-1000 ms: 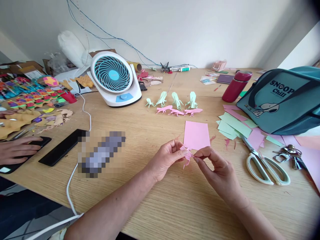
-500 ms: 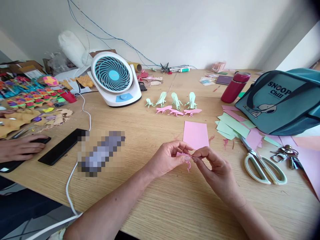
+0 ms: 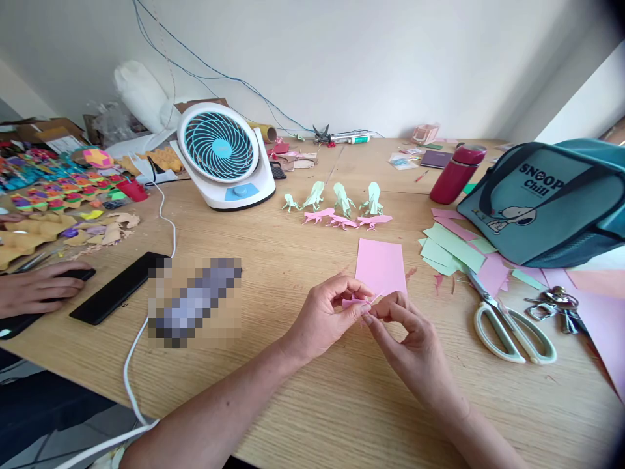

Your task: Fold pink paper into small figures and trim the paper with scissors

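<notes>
Just above the wooden table (image 3: 342,404), my left hand (image 3: 325,316) and my right hand (image 3: 407,335) meet fingertip to fingertip, both pinched shut on a small folded pink paper piece (image 3: 364,301). Most of that piece is hidden by my fingers. A flat pink paper sheet (image 3: 381,266) lies on the table right behind my hands. Farther back stand several finished folded figures, green ones (image 3: 342,197) and pink ones (image 3: 342,220), in a row.
Scissors (image 3: 508,322), keys (image 3: 551,305) and paper offcuts (image 3: 454,247) lie to the right, by a teal bag (image 3: 547,202) and a red bottle (image 3: 456,172). A white fan (image 3: 224,156), a black phone (image 3: 117,296) and a white cable (image 3: 131,365) sit left. Another person's hand (image 3: 36,286) rests at the left edge.
My hands have drawn closer together and the pink piece has been folded smaller, now nearly covered by my fingers. The view has shifted slightly.
</notes>
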A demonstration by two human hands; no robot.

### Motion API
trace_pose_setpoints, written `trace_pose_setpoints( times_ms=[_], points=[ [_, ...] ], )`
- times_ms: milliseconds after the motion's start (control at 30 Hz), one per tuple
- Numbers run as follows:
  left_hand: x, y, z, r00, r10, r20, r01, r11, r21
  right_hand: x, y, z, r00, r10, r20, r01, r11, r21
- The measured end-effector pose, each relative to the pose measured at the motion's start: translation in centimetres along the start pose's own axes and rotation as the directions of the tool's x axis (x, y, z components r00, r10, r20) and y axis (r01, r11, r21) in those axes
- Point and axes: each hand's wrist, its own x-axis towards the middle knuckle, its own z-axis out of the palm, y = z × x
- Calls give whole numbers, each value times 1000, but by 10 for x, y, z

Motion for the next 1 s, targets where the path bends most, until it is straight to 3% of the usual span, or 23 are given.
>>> trace_pose_setpoints(
  times_ms=[267,400,467,533,600,667,800,1000],
  points=[
    [-1,1,-1,1000,25,13,-26,993,113,4,5,0,972,195,131,-219,956,195],
    [0,-1,-2,1000,7,0,-7,996,87,4,7,0,961,228,155,-257,946,198],
    [1,-1,-3,1000,-28,2,28,999,31,3,7,-2,968,211,135,-232,959,160],
    [2,1,-4,997,-75,27,76,996,-44,4,7,-6,985,171,25,-173,979,109],
    [3,3,-6,991,-117,65,124,985,-116,6,7,-11,986,79,-144,-75,996,38],
    [3,5,-7,983,-145,114,163,972,-168,8,8,-16,976,-57,-210,46,997,-55],
    [4,5,-8,969,-136,205,183,955,-232,12,6,-19,984,-178,-24,174,979,-110],
    [2,4,-7,971,-100,217,148,965,-215,9,5,-16,992,-116,57,118,993,-30]
  ],
)
